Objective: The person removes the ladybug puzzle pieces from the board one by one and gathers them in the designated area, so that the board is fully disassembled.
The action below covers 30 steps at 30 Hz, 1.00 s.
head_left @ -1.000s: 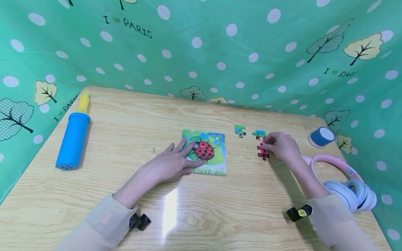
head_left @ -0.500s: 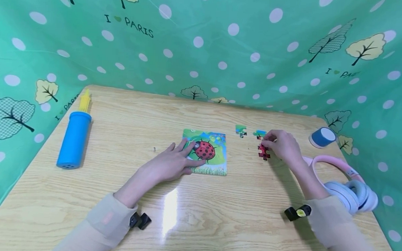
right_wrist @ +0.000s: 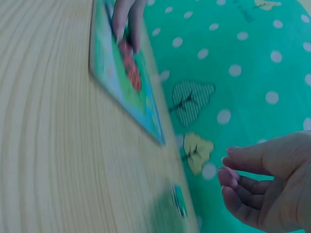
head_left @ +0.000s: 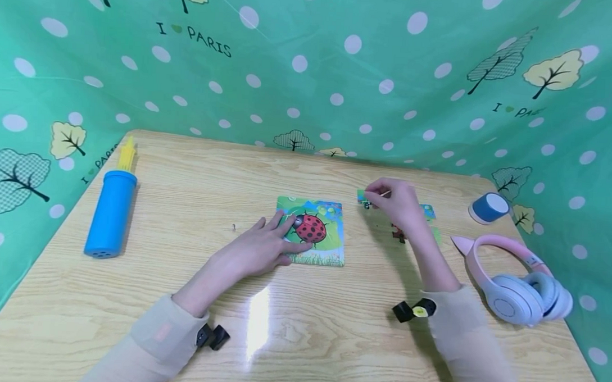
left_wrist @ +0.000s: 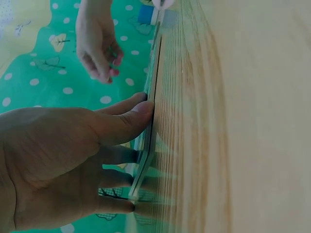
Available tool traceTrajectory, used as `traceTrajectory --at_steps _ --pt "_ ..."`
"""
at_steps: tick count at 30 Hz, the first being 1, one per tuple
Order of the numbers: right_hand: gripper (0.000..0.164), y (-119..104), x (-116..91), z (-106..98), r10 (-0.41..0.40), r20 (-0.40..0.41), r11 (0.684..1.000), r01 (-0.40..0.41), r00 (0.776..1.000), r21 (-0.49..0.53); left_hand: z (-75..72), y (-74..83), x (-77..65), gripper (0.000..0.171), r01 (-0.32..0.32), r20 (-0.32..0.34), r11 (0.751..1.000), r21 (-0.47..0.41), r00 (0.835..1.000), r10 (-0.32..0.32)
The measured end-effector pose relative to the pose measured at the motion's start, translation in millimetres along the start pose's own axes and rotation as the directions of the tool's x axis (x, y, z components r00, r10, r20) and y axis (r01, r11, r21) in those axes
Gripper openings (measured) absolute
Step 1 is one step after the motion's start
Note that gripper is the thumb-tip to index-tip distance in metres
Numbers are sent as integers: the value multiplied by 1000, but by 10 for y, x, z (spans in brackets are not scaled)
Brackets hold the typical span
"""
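Observation:
A square ladybug puzzle board (head_left: 329, 253) lies in the middle of the table in the head view. My left hand (head_left: 258, 248) rests on its left side with spread fingers, the thumb at its near edge. To the right, my right hand (head_left: 396, 202) hovers over the loose puzzle pieces. In the right wrist view its fingers (right_wrist: 243, 201) are loosely bent, with a gap to the thumb and nothing between them. A green puzzle piece (head_left: 361, 196) is close to its fingertips. A red puzzle piece (head_left: 398, 236) and a blue-green puzzle piece (head_left: 429, 211) are partly hidden by this hand and forearm.
Pink and white headphones (head_left: 515, 299) with a pointed ear lie at the right. Behind them stands a blue and white round container (head_left: 489, 208). A blue hand pump (head_left: 110, 215) with a yellow nozzle lies at the far left. A green patterned cloth (head_left: 310, 73) hangs behind the table.
My right hand has left the red puzzle piece and moved left and away from me, to the green piece. The blue-green piece now shows right of the wrist. My left hand stays put.

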State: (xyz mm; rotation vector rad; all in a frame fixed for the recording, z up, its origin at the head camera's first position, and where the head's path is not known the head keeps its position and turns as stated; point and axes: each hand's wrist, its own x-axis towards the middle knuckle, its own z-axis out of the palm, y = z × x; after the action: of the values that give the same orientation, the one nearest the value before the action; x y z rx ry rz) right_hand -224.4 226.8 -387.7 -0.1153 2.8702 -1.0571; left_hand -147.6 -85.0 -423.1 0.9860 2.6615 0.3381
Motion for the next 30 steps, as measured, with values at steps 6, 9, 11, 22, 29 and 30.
traceTrajectory --at_steps 6,9,11,22,29,30 --pt "22 -243 69 226 -12 43 992 6 999 130 3 6 21 48 5 7 1000 -3 1000 -5" --pt "23 -346 83 342 -39 61 982 27 997 187 3 4 23 48 9 8 1000 -8 1000 -9" --pt "22 -396 87 429 -68 71 975 51 995 215 0 4 22 48 12 6 1000 -12 1000 -12" --pt "22 -493 61 816 -162 199 974 123 966 192 -14 -3 8 49 10 -17 999 -35 1000 -11" --pt "26 -493 64 939 -182 281 976 139 942 165 -7 -9 -8 48 24 -6 997 -75 1000 -24" --pt "26 -496 63 949 -175 293 978 132 940 160 -9 -8 -9 48 26 -4 997 -78 1000 -26"
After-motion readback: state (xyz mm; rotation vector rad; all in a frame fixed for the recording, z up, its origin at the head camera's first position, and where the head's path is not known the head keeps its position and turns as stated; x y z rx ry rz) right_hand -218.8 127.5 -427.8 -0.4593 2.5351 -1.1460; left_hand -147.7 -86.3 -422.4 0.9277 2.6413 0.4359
